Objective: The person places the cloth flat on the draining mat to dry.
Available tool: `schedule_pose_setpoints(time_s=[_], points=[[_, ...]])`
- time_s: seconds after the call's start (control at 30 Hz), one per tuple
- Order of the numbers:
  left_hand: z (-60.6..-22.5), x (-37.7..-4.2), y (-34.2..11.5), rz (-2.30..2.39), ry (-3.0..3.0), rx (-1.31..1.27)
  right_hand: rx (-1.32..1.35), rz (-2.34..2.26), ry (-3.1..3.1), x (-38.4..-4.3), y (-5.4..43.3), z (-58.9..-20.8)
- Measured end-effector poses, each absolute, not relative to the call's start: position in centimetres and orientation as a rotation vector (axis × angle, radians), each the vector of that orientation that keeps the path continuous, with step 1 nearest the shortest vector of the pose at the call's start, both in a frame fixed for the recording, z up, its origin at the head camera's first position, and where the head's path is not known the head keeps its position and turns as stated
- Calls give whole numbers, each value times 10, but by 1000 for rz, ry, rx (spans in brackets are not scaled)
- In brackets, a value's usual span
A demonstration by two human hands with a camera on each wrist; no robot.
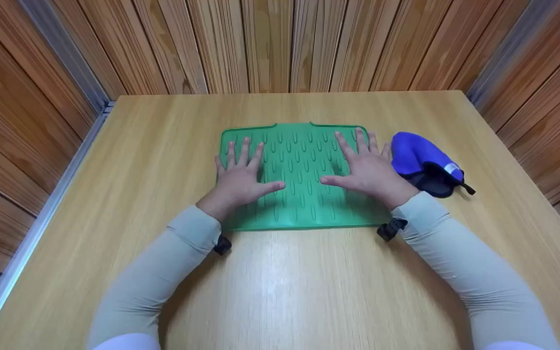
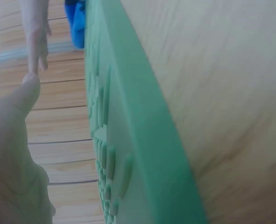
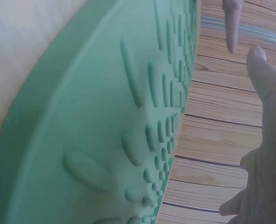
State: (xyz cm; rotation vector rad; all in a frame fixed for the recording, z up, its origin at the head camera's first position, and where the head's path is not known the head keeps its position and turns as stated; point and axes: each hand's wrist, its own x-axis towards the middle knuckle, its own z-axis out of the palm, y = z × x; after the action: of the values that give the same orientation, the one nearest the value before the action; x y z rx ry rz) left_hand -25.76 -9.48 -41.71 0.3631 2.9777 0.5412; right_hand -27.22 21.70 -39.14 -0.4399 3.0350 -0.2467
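Note:
A green mat (image 1: 297, 214) with rows of raised oval ridges lies flat on the wooden table. My left hand (image 1: 241, 182) is over its left part, palm down, fingers spread and thumb pointing inward. Over the right part is my right hand (image 1: 370, 170), with its fingers spread in the same way. Both wrist views show a gap between each palm and the ridged surface of the mat (image 2: 147, 140). Neither hand holds anything. Just right of the right hand lies a blue soft fabric piece (image 1: 418, 150) with a dark lining, white tag and black loop; its exact kind is unclear.
The light wooden table (image 1: 280, 282) reaches toward me in front of the mat. Wood-plank walls (image 1: 270, 43) stand behind it and on both sides. A metal rail (image 1: 42, 228) runs along the left table edge. Black straps (image 1: 392, 228) sit at my wrists.

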Motion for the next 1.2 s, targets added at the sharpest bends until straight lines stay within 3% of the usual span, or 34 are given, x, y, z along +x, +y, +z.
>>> schedule_pose_setpoints(time_s=[0.63, 1.2], points=[[-423, -256, -123, 902, 2844, 195, -319, -602, 3171, -281, 274, -385], [-441, -258, -143, 1168, 2676, 10, 105, -837, 3191, -296, 353, -408]])
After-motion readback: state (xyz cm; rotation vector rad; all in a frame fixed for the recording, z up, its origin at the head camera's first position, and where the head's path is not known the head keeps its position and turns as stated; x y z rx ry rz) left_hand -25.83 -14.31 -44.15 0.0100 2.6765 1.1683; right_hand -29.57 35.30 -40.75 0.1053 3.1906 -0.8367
